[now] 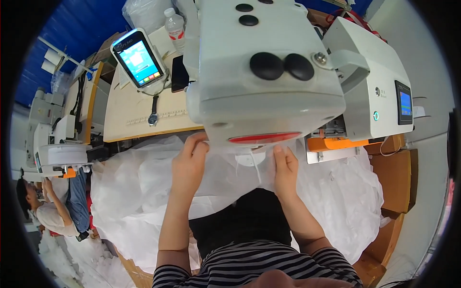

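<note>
A large white sewing machine point(269, 115) head stands right in front of me, with black round caps and a red strip low on its near face. Sheer white fabric point(221, 175) spreads under it and over my lap. My left hand point(188, 161) is closed on the fabric at the machine's lower left, its fingertips partly hidden by the housing. Opposite it, my right hand point(286, 165) pinches the fabric just right of the red strip. Between the hands a narrow white cord or strip point(255, 168) hangs down over the cloth. The needle area is hidden beneath the machine head.
On the table point(120, 105) at left stand a lit control screen point(139, 60), a wristwatch point(153, 113), a phone point(179, 74) and a bottle point(174, 29). A white unit point(374, 86) with a small display is at right, above cardboard boxes point(394, 180). Another person point(53, 213) works far left.
</note>
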Available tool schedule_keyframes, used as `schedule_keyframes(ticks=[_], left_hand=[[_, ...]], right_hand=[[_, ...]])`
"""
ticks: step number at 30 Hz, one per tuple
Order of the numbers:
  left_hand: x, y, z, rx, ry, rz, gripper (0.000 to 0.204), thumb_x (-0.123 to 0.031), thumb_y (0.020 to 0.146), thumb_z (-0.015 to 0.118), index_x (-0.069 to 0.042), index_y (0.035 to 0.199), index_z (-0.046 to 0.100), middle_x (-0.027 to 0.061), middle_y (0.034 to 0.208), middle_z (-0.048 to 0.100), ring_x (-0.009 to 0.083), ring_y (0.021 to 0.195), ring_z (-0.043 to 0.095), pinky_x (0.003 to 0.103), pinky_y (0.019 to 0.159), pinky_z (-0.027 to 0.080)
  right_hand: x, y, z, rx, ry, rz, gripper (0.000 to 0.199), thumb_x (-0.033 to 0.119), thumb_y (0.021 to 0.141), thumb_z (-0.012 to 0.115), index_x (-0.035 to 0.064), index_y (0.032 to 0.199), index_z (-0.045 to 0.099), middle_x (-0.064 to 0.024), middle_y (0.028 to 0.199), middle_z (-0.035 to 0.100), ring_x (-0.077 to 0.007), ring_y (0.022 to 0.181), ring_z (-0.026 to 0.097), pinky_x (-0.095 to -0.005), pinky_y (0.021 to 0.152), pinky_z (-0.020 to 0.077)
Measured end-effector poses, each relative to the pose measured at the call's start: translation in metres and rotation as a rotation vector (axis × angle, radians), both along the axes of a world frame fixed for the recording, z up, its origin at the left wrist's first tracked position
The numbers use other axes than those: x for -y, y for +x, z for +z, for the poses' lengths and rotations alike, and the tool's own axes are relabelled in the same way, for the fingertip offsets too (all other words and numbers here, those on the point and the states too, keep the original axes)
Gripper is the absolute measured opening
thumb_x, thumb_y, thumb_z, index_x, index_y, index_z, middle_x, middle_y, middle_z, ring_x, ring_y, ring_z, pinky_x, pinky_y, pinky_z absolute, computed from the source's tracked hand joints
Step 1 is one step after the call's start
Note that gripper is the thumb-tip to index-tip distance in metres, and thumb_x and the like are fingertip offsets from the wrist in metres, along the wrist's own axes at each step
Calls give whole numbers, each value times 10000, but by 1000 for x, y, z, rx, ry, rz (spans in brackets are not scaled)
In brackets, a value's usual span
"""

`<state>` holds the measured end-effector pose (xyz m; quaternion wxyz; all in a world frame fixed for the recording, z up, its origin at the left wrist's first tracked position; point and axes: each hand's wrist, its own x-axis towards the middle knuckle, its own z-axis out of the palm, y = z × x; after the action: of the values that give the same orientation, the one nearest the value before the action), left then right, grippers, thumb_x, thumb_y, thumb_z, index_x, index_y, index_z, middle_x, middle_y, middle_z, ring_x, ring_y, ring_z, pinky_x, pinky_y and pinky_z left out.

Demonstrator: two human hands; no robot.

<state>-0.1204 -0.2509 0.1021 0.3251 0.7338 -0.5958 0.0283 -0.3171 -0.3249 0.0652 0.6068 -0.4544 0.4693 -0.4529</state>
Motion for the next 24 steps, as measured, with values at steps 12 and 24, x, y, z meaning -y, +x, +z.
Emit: schedule_keyframes(ticks=[12,24], left_hand=[[5,-4,4,201,51,-67,145,-10,739,602,-76,864,570,19,873,585,194,639,601,293,509,481],[-23,15,-25,70,138,-39,159,-16,749,617,-63,900,625,67,764,538,250,648,580,351,557,465]], right_hand=[[16,-10,-6,-10,-20,5,272,203,951,514,62,719,498,98,630,375,-1,589,287,-198,495,224],[26,-9,27,-620,-882,83,233,117,820,654,-8,912,479,-150,879,592,-290,776,603,-330,681,466]])
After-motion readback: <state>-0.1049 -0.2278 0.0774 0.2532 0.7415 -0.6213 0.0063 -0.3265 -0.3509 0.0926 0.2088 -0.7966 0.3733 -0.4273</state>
